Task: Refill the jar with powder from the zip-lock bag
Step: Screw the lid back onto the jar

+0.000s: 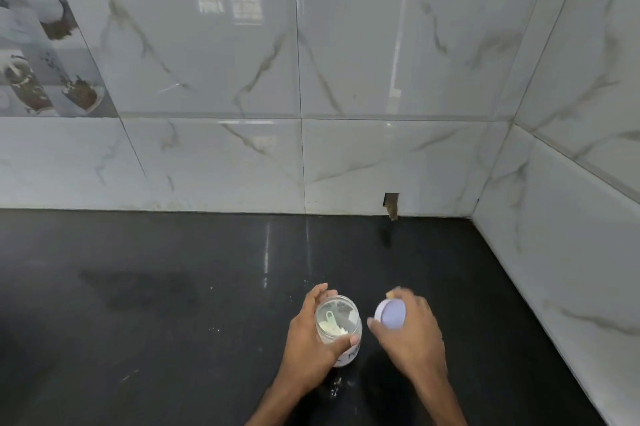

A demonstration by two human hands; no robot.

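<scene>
A small clear jar (341, 328) stands open on the black counter (173, 304). Inside it lie a little pale powder and a light green scoop (331, 319). My left hand (311, 332) wraps around the jar from the left, thumb across its front. Just to the right, my right hand (412, 328) holds the round pale lilac lid (391, 314) off the jar, its inner face tilted toward me. No zip-lock bag is in view.
White marble-look tiled walls (346, 79) rise at the back and the right, meeting in a corner. A small notch with brown debris (392, 205) sits at the wall's base. Specks of spilled powder (335, 387) dot the counter around the jar.
</scene>
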